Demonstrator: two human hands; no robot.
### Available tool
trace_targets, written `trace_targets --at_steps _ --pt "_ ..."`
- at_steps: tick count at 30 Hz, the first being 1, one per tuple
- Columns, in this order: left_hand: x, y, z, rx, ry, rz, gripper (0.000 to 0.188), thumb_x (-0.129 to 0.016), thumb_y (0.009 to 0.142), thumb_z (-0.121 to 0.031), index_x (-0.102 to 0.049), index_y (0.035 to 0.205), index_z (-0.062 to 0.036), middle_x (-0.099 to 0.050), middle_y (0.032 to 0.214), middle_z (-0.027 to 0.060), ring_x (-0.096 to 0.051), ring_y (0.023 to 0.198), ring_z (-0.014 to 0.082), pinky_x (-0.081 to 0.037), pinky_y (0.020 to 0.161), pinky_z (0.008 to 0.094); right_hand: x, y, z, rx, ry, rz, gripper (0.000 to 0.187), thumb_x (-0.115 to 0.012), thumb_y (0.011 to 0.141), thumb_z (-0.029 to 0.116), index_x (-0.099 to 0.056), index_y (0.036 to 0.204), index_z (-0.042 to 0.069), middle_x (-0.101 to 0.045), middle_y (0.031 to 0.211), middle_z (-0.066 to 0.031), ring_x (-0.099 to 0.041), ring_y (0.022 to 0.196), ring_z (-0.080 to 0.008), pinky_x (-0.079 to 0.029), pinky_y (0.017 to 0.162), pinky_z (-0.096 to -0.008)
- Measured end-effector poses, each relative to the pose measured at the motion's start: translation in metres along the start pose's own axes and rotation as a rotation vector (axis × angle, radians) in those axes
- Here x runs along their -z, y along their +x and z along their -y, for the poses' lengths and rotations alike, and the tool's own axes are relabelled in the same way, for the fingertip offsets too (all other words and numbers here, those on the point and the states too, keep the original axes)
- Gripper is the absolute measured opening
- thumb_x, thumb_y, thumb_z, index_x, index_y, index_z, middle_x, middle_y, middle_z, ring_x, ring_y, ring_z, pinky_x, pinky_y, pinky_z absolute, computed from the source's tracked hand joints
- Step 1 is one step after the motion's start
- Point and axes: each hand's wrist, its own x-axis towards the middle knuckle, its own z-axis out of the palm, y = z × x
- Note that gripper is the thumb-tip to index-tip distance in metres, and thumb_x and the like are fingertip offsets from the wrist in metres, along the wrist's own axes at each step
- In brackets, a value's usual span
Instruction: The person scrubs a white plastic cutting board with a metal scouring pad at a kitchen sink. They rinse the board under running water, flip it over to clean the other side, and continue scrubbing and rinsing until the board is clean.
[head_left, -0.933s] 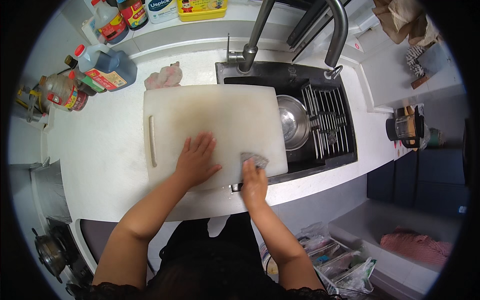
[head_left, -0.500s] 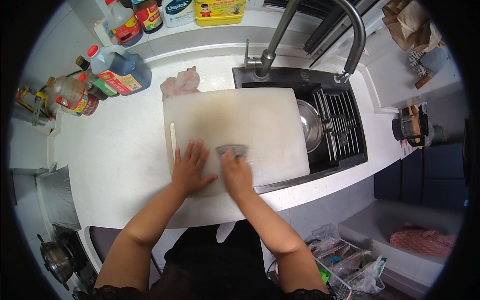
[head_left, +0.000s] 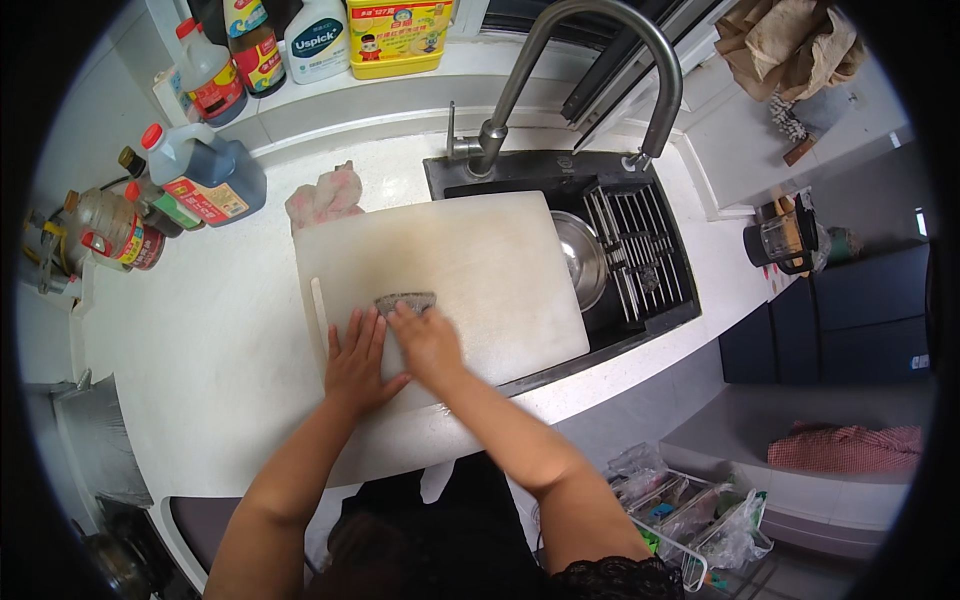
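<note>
A large whitish cutting board [head_left: 490, 270] lies on the counter, its right part reaching over the sink. My left hand [head_left: 362, 362] rests flat near the board's front left, fingers spread a little. Close beside it, my right hand [head_left: 430, 348] presses a grey scouring pad [head_left: 408, 301] onto the board's surface. The pad sticks out beyond the fingertips; its underside is hidden. Left of my left hand is the board's narrow handle slot [head_left: 320, 310].
The black sink [head_left: 660, 310] holds a metal bowl [head_left: 578, 258] and a wire rack [head_left: 630, 240] under a tall faucet [head_left: 490, 140]. A pinkish rag [head_left: 328, 195] lies behind the board. Sauce bottles [head_left: 215, 180] crowd the back left. A blender [head_left: 780, 243] stands at right.
My right hand has slid the scouring pad leftward across the board, closer to my left hand. My left hand stays on the board. The whole view has shifted somewhat.
</note>
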Motion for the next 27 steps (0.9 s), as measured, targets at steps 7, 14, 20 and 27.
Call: trace_targets --at_steps 7,14,20,27 --pt "-0.003 0.001 0.001 -0.076 -0.039 -0.126 0.099 -0.058 0.079 -0.066 -0.030 0.147 0.0005 -0.026 0.156 0.0161 -0.018 0.146 0.0338 -0.008 0.114 0.0606 0.026 0.033 -0.111 -0.330 -0.216 -0.154 0.032 -0.060 0.071 -0.005 -0.071 0.100 0.001 -0.069 0.105 -0.0207 -0.059 0.079 -0.0383 -0.052 0.074 -0.0443" --pt "-0.001 -0.003 0.005 -0.063 -0.074 -0.191 0.095 -0.060 0.078 -0.065 -0.037 0.144 -0.0007 -0.031 0.154 0.0142 -0.022 0.145 0.0312 -0.010 0.113 0.0614 -0.007 0.025 -0.011 0.177 0.162 -0.036 0.030 -0.062 0.068 -0.005 -0.071 0.097 0.001 -0.069 0.093 -0.0213 -0.059 0.071 -0.0335 -0.050 0.064 -0.0448" --pt "0.005 -0.001 0.001 -0.067 -0.187 -0.179 0.094 -0.062 0.079 -0.063 -0.036 0.144 -0.0008 -0.031 0.154 0.0149 -0.020 0.146 0.0320 -0.010 0.113 0.0613 -0.011 0.065 -0.106 -0.232 -0.276 -0.229 0.030 -0.056 0.071 -0.008 -0.068 0.099 -0.004 -0.068 0.096 -0.0224 -0.060 0.074 -0.0372 -0.049 0.077 -0.0435" --pt "0.008 -0.003 0.003 -0.044 -0.128 -0.129 0.093 -0.062 0.079 -0.061 -0.037 0.143 0.0008 -0.032 0.153 0.0150 -0.022 0.144 0.0318 -0.015 0.113 0.0604 -0.032 0.069 -0.007 0.277 0.247 -0.017 0.027 -0.063 0.073 -0.001 -0.069 0.098 0.001 -0.067 0.088 -0.0199 -0.060 0.073 -0.0340 -0.050 0.070 -0.0443"
